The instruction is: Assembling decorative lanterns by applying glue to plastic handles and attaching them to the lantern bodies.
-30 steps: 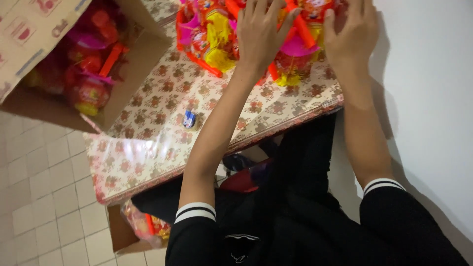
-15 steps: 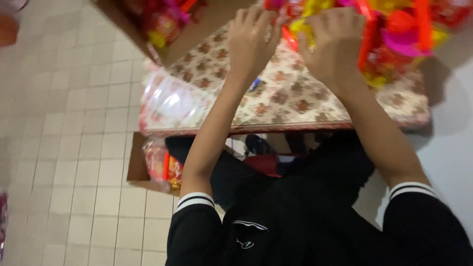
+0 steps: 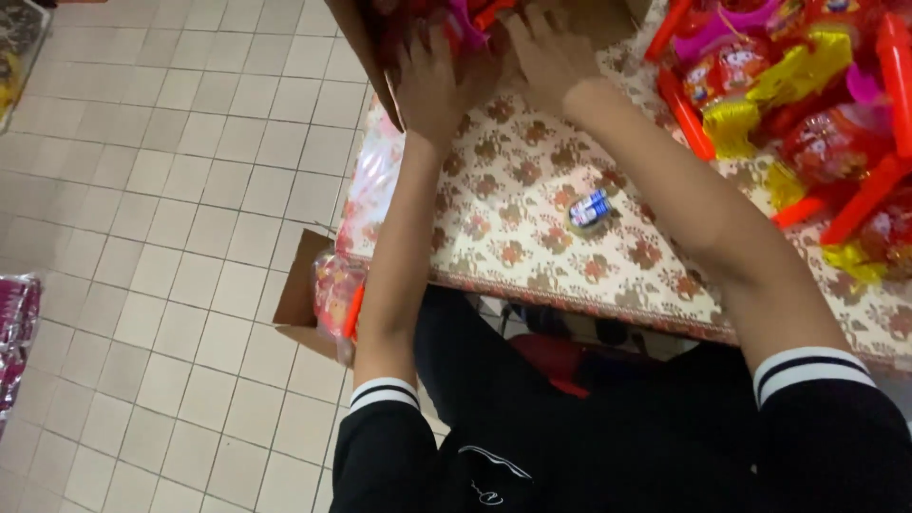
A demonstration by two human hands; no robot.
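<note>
At the top centre of the frame, the left hand (image 3: 432, 81) and right hand (image 3: 549, 52) reach with fingers spread into a cardboard box (image 3: 366, 52) on the patterned table (image 3: 532, 237). Whether they grip the red and pink toys (image 3: 465, 19) inside is hidden. A tape roll (image 3: 589, 211) lies mid-table.

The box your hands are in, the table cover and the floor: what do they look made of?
Box: brown cardboard, matte, with a thin flap edge. Table cover: likely plastic sheeting with a printed flower pattern; it shows a glossy glare at its left edge. Floor: pale square tiles with grout lines, probably ceramic. Both hands, left and right, reach into the box.
</note>
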